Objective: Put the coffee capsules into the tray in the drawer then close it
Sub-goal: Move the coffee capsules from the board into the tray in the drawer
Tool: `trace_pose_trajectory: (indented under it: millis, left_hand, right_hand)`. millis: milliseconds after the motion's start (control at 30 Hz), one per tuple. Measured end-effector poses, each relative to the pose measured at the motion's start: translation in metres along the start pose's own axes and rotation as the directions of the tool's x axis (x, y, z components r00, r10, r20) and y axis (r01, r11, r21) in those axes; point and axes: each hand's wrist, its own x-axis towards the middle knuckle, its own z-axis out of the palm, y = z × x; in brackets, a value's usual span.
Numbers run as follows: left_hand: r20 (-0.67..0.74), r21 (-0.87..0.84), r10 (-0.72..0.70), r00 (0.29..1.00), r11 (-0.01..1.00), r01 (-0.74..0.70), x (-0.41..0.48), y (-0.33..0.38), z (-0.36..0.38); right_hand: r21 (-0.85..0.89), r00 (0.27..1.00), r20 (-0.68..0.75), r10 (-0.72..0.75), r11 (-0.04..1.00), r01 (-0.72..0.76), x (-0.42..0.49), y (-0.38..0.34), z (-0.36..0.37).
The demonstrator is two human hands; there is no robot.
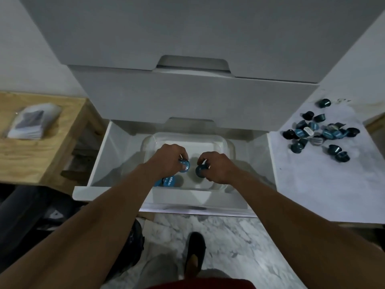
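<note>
The left hand (168, 158) and its forearm cover the near left corner of the tray (227, 142), so the loaded capsules (166, 182) show only parts of blue lids and cannot be counted. Its fingertips curl out of sight behind the blue capsule (184, 164) it grips, as do those of the right hand (218, 167) behind its dark capsule (200, 171). Lid print in the pile of capsules (318, 132) is too small to read, the clear packet (33, 122) on the wooden table (52, 159) is blurred, and the left edge cuts off the dark object (25, 215).
</note>
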Motion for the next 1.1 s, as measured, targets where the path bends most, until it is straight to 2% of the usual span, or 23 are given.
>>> trace_pose_trajectory:
  millis: [133, 300, 533, 1100]
  left_hand:
    - [0.068, 0.012, -0.010, 0.998, 1.000, 0.009, 0.011, 0.000, 0.002]
    - [0.155, 0.048, -0.011, 0.988, 0.999, 0.004, 0.016, -0.005, 0.004]
    - [0.235, 0.106, -0.035, 0.971, 0.994, 0.011, 0.016, -0.011, 0.007]
    - [0.273, 0.135, -0.029, 0.962, 0.991, -0.009, 0.018, -0.019, 0.010]
  right_hand:
    - [-0.011, 0.994, 0.101, 0.031, 0.999, -0.030, 0.005, 0.001, 0.000]
    - [-0.022, 0.985, 0.151, 0.081, 0.997, -0.078, 0.009, 0.006, 0.009]
    - [-0.077, 0.983, 0.151, 0.101, 0.993, -0.090, 0.011, 0.004, 0.012]
    - [-0.066, 0.982, 0.156, 0.108, 0.993, -0.098, 0.016, -0.010, 0.015]
